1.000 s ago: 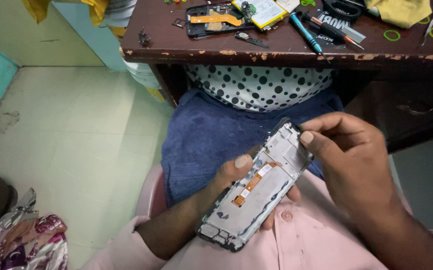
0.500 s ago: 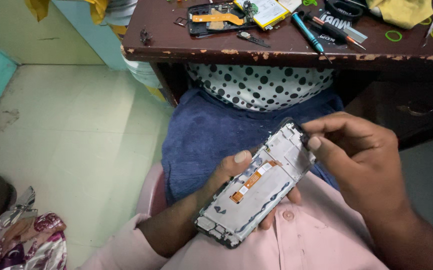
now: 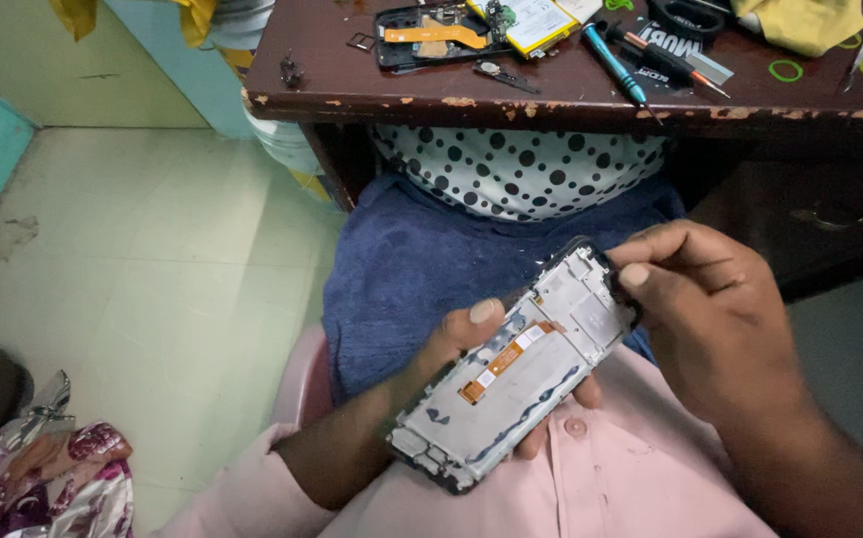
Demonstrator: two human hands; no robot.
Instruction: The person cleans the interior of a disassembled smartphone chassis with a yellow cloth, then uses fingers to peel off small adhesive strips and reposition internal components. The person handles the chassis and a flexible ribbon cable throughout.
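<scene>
My left hand (image 3: 471, 339) holds an opened phone frame (image 3: 521, 374) from beneath, thumb resting on its left edge. The frame shows a silver inner plate with an orange flex cable running along its middle. It lies tilted over my lap, top end pointing up and right. My right hand (image 3: 710, 309) pinches the frame's top corner with thumb and fingertips; whether a small tool sits between those fingers is hidden.
A worn brown table (image 3: 551, 95) stands ahead with another opened phone body (image 3: 431, 35), a blue-handled screwdriver (image 3: 616, 65), a yellow cloth (image 3: 800, 20) and green rings. A blue towel (image 3: 401, 269) and dotted cloth (image 3: 521, 164) lie below it. Tiled floor spreads left.
The phone frame and both hands have shifted slightly right and down. My right fingers stay at the top corner.
</scene>
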